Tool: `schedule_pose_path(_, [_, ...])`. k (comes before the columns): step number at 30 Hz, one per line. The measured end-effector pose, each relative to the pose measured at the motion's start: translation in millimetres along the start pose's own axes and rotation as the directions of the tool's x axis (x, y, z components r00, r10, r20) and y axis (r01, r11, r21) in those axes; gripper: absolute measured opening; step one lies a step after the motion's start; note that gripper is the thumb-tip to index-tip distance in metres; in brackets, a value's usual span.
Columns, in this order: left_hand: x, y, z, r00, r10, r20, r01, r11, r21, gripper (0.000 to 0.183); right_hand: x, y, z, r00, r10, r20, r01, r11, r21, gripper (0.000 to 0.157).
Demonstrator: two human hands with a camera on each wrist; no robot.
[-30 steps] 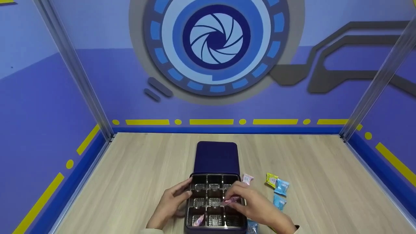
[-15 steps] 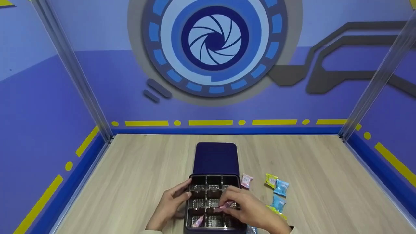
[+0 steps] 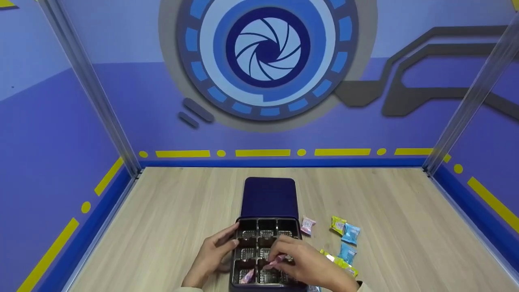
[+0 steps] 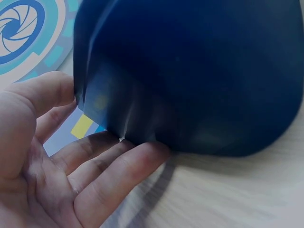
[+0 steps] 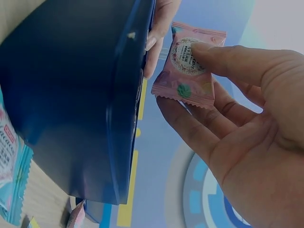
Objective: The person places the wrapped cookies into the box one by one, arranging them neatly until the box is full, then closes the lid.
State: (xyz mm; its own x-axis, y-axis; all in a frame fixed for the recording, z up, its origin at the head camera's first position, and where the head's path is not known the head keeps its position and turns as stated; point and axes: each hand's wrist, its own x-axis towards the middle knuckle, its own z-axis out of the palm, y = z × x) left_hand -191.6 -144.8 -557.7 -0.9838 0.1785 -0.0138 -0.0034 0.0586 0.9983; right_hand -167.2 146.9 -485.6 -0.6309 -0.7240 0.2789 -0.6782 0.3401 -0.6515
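A navy tin (image 3: 263,288) stands with its lid (image 3: 270,198) folded back, holding a dark plastic tray (image 3: 258,243) of several square compartments. My left hand (image 3: 213,255) grips the tin's left side, thumb at the rim and fingers along the outer wall. Over the tray's front middle compartment, my right hand (image 3: 302,259) pinches a pink wrapped candy (image 5: 190,66) between thumb and fingers. A second pink candy (image 3: 247,276) leans in the front left compartment. The right hand hides part of the tray's right column.
Right of the tin lie a pink candy (image 3: 307,225), a yellow candy (image 3: 337,224), a blue candy (image 3: 351,234) and more yellow and blue ones. Blue printed panels (image 3: 194,142) wall in the wooden table (image 3: 182,202) at back and sides.
My right hand has moved left and slightly toward the front with the pink candy, from the right column to the front middle compartment. The left hand stays on the tin.
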Motion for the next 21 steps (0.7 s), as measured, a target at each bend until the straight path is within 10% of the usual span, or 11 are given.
schedule_pose_path(21, [-2.1,0.9,0.6,1.0,-0.011,-0.002,0.011,1.0,-0.021,0.054,6.0,1.3,7.1,0.997,-0.063,0.048,0.063,0.998,0.0,0.011])
